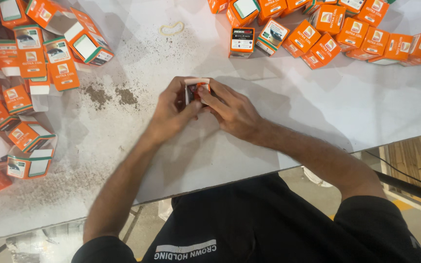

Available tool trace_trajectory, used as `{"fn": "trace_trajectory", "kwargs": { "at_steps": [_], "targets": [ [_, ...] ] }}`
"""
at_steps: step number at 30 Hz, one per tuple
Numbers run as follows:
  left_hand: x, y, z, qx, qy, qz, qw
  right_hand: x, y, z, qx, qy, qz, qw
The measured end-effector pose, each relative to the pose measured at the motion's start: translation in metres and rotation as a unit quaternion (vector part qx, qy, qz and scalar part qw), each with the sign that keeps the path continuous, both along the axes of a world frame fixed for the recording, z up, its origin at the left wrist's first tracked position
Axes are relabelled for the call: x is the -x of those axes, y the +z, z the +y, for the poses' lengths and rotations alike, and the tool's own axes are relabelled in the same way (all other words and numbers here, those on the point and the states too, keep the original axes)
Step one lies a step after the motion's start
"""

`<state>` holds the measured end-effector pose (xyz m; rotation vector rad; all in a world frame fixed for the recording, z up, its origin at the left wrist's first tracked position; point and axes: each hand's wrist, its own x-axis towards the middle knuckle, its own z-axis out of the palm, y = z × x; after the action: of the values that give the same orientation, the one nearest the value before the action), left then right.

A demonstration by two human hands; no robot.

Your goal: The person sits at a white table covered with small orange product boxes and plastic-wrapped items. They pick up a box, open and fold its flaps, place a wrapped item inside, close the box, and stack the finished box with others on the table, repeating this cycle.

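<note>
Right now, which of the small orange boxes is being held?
The small orange box at the table's middle, gripped by both hands with its white flap open; every other box lies in the side piles.

Small carton (197,90): orange body, white flap, dark panel on open end. Top flap raised, end open toward camera. Position: middle of white table, well apart from other cartons. Held between both hands; most of body hidden by fingers. Left hand (171,109) wraps left side, thumb against front. Right hand (230,109) covers right side, fingertips on open end.
</note>
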<state>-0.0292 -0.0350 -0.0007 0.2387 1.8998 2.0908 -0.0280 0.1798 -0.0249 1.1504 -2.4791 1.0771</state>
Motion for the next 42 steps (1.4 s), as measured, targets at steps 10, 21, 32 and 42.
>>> {"fn": "trace_trajectory", "kwargs": {
  "at_steps": [10,21,32,42],
  "targets": [
    [0.006,0.005,0.003,0.138,0.050,0.060,0.987,0.001,0.000,-0.001,0.007,-0.007,-0.034,0.999],
    [-0.007,-0.009,-0.008,0.299,-0.003,0.463,0.834,0.004,-0.009,0.005,0.050,-0.006,-0.136,0.989],
    [-0.012,-0.012,-0.004,0.208,-0.011,0.401,0.892,0.004,-0.008,0.006,0.057,-0.015,-0.162,0.985],
    [-0.015,-0.024,0.001,0.097,-0.004,0.300,0.949,0.005,-0.006,0.006,0.050,-0.015,-0.165,0.985]
  ]
}}
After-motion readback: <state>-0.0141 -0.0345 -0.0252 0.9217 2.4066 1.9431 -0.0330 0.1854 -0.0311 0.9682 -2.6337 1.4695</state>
